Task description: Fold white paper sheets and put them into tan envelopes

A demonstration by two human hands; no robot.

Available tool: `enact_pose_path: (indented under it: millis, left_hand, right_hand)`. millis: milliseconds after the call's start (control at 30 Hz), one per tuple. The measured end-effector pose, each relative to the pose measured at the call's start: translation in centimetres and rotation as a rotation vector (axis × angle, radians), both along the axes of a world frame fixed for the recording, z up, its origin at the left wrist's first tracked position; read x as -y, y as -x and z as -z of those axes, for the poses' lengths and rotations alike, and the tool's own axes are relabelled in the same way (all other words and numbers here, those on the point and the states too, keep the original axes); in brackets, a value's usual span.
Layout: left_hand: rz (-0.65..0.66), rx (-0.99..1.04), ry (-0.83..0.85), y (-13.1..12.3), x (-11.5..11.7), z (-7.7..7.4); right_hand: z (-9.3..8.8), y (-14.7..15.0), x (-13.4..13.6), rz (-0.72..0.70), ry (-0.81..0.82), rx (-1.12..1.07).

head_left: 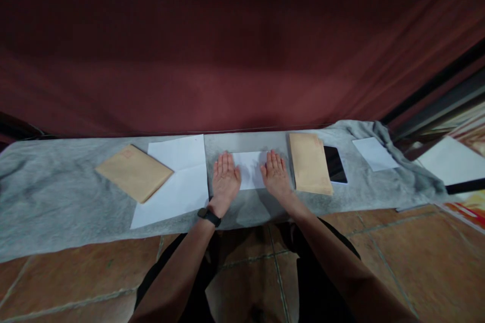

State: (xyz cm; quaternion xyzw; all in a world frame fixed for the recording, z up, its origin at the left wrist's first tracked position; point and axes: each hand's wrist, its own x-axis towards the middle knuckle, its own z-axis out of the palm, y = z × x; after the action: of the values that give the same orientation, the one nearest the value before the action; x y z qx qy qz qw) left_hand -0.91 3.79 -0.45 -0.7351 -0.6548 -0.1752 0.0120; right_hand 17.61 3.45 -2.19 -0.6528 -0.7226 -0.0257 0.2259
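Note:
A folded white sheet of paper point(250, 170) lies flat on the grey cloth in front of me. My left hand point(226, 176) rests palm down on its left end, fingers stretched out and pointing away from me. On the right end lies my right hand point(275, 173), also flat with its fingers extended. The palms hide both ends of the paper. Just right of my right hand is a stack of brown envelopes point(310, 164). Larger white sheets point(182, 181) with a crease lie left of my left hand.
More brown envelopes point(134, 172) overlap the white sheets at left. A dark-screened tablet or phone point(335, 164) is partly under the right stack. A small white paper point(374, 153) lies farther right. Grey cloth point(56, 186) covers the narrow surface, against a dark red curtain point(227, 96).

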Motion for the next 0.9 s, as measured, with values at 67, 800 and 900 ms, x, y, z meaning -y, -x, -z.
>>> enact_pose_path:
  millis: [67,800,900]
  left_hand:
    - [0.130,-0.009,0.028,-1.0,1.0,0.0]
    - [0.000,-0.050,0.024,0.7,1.1,1.3]
    - [-0.045,-0.019,-0.016,1.2,0.9,1.5]
  right_hand:
    - [-0.5,1.0,0.6,-0.100,0.064,-0.005]
    - [0.5,-0.4,1.8,-0.062,0.057,0.067]
    - [0.7,-0.8,1.7,-0.040,0.046,0.067]
